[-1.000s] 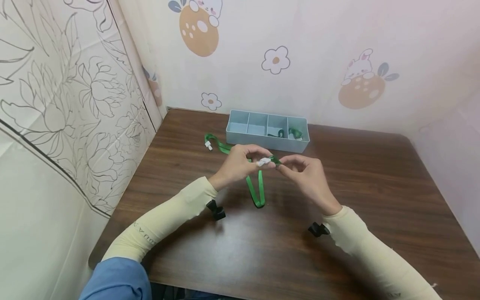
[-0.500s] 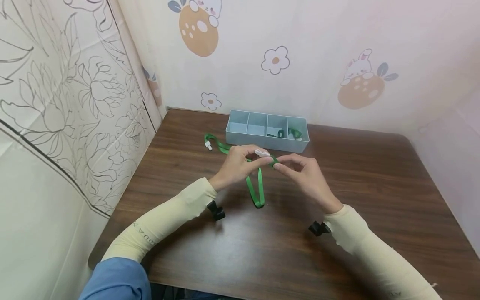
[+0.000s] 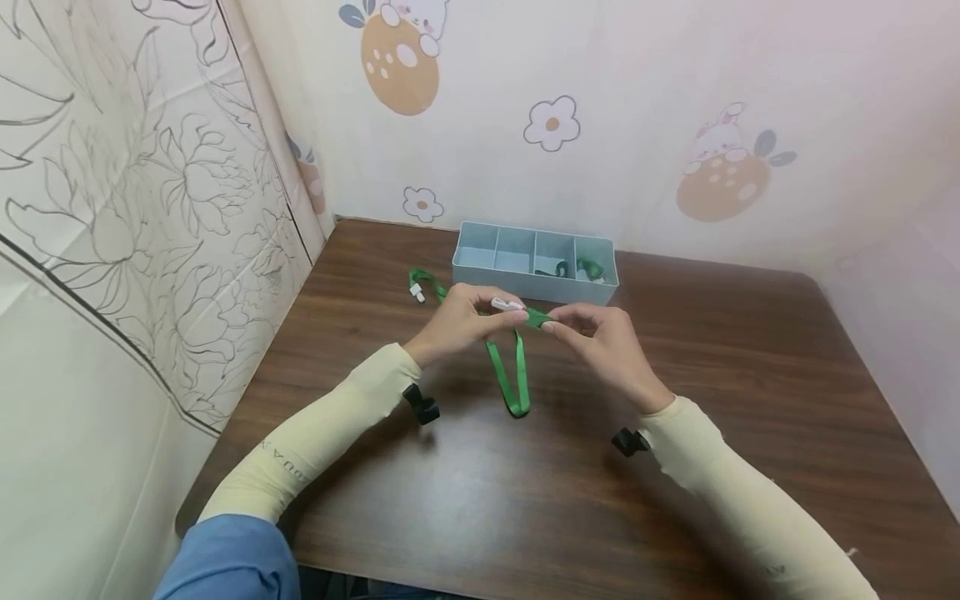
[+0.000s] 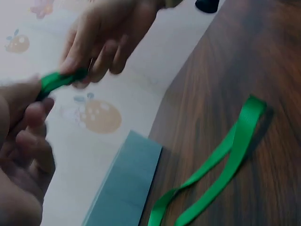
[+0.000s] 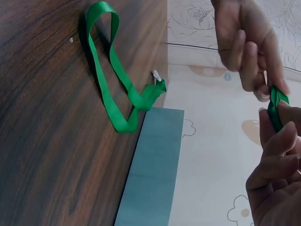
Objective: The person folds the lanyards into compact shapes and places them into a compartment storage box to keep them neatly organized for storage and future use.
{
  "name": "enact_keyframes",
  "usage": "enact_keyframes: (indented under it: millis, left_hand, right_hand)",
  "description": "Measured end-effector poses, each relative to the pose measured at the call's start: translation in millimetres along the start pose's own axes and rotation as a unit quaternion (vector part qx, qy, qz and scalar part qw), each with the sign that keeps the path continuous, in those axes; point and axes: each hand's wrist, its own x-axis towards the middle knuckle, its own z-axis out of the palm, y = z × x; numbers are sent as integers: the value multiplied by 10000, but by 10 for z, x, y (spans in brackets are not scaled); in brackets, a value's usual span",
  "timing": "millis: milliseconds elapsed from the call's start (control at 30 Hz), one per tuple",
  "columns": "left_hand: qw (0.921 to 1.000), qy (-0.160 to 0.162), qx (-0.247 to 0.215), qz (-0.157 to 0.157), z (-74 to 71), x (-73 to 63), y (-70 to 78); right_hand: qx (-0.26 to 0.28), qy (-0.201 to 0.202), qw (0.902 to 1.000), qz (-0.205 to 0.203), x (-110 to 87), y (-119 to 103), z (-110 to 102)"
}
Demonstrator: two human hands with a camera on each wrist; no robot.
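Note:
A green lanyard (image 3: pixel 537 317), folded into a short bundle with a white clip (image 3: pixel 507 305) at its left end, is held above the table between both hands. My left hand (image 3: pixel 463 321) pinches it beside the clip, between thumb and fingers. On the other end, my right hand (image 3: pixel 606 346) pinches the green strap with thumb and forefinger. In the left wrist view a stretch of the bundled strap (image 4: pixel 59 81) spans the gap between the hands. Below them a second green lanyard (image 3: pixel 519 402) lies looped on the table, its white clip (image 3: pixel 417 292) at the far left.
A pale blue tray (image 3: pixel 495 276) with several compartments stands at the table's back edge. Green lanyards (image 3: pixel 590 268) lie in its two right compartments. A patterned curtain (image 3: pixel 480 133) rises behind the brown wooden table (image 3: pixel 712 350).
Both hands have shifted slightly left, the left one more. The white clip has turned in the left fingers and moved up and left, and more green strap shows between the hands.

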Motion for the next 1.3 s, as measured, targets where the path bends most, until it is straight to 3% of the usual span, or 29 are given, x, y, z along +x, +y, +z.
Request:
enact_keyframes:
  millis: [67, 200, 367, 500, 633, 733, 867, 933, 1000, 1200, 1300]
  left_hand:
    - [9997, -184, 55, -131, -53, 7, -38]
    - [9976, -515, 454, 34, -101, 71, -86]
    - [9949, -597, 796, 169, -168, 166, -128]
    - [9950, -371, 927, -65, -314, 261, -174]
    - [9913, 241, 1215, -454, -518, 386, -238]
    - [9796, 825, 1718, -629, -657, 471, -329]
    - [9522, 1450, 2514, -950, -791, 534, -498]
    - [9397, 1586, 2798, -1166, -838, 546, -579]
    - [9334, 1569, 2892, -1430, -873, 548, -647]
    - [9471, 1127, 2128, -2120, -933, 536, -773]
    - [9495, 1151, 1777, -2315, -952, 519, -792]
  right_hand:
    - [-55, 16, 9999, -89, 18, 14, 7]
    - [-291, 69, 9993, -240, 51, 54, 6]
    - [-638, 124, 9971, -403, 129, 123, -11]
    - [-672, 210, 9971, -277, 209, 192, -42]
    - [-687, 264, 9973, -43, 273, 255, -87]
    - [-737, 268, 9968, 130, 313, 298, -115]
    - [-836, 304, 9956, 280, 371, 356, -130]
    - [-873, 342, 9950, 336, 402, 385, -128]
    - [-884, 379, 9946, 391, 428, 409, -123]
    - [-741, 428, 9947, 569, 483, 413, -105]
    - [-711, 429, 9949, 575, 520, 397, -101]
